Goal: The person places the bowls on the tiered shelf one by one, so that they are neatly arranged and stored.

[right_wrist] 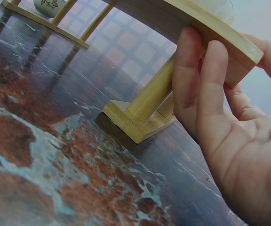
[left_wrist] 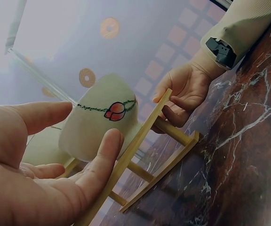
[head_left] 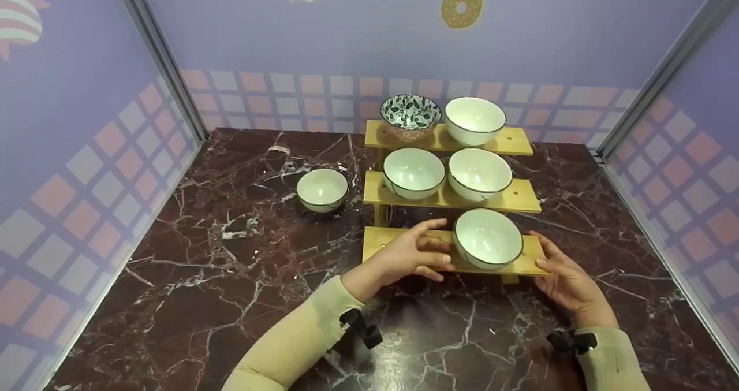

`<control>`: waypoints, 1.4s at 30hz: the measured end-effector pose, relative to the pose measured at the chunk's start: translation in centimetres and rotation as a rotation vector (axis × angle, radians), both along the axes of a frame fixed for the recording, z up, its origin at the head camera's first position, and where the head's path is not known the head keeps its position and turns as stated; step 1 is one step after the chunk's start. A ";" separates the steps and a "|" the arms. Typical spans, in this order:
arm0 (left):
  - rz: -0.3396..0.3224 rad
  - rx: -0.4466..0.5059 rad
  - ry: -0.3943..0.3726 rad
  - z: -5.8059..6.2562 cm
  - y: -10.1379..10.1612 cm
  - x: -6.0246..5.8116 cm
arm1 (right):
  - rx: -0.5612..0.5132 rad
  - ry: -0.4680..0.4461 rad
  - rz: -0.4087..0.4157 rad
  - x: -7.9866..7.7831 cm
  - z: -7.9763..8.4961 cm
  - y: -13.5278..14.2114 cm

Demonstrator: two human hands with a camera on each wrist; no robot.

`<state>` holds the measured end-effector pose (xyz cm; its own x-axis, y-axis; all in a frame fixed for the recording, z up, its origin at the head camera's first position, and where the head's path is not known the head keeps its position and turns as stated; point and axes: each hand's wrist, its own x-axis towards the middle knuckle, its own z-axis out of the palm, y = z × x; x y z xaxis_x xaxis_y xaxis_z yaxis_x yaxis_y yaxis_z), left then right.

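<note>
A three-tier wooden rack [head_left: 407, 236] stands on the table with bowls on its steps. On the bottom step, right of its middle, sits a white bowl [head_left: 488, 238] with a dark rim; the left wrist view shows a red bud and green line on the bowl's outside [left_wrist: 115, 111]. Beside that bowl, on its left, is my left hand [head_left: 409, 255], fingers spread and loosely bent, gripping nothing. My right hand [head_left: 568, 281] holds the right end of the bottom board [right_wrist: 229, 52], the thumb on one face and fingers beneath.
Two white bowls [head_left: 414, 173] [head_left: 480, 174] stand on the middle step. The top step bears a patterned bowl [head_left: 411, 116] and a white bowl [head_left: 475, 120]. Left of the rack, a smaller white bowl [head_left: 323, 190] rests on the dark marbled table [head_left: 242, 298]. Walls [head_left: 346, 44] enclose the back and sides.
</note>
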<state>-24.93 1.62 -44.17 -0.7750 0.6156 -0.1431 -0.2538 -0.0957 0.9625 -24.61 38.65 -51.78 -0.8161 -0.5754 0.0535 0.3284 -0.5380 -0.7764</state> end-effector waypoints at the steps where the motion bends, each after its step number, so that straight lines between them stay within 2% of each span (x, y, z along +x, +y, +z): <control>1: 0.000 0.001 0.002 0.0 -0.2 0.1 | 0.001 -0.002 -0.001 0.0 0.0 0.0; 9: -0.002 0.011 -0.006 0.0 -2.1 0.5 | 0.004 0.007 0.006 0.0 0.0 0.1; 21: -0.030 -0.005 0.049 0.1 -5.4 1.2 | -0.046 0.029 0.048 0.0 -0.2 0.0; 30: -0.071 -0.015 0.155 0.5 -8.8 1.1 | -0.034 0.031 0.035 -0.1 -0.2 0.0; 42: 0.007 -0.079 0.210 0.9 -13.6 0.7 | -0.045 0.035 0.047 -0.2 -0.3 0.0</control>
<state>-24.26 -12.00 -43.29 -0.7970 0.6034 -0.0251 -0.0461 -0.0193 0.9987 -24.81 38.69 -52.05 -0.7853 -0.6095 0.1086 0.3271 -0.5574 -0.7631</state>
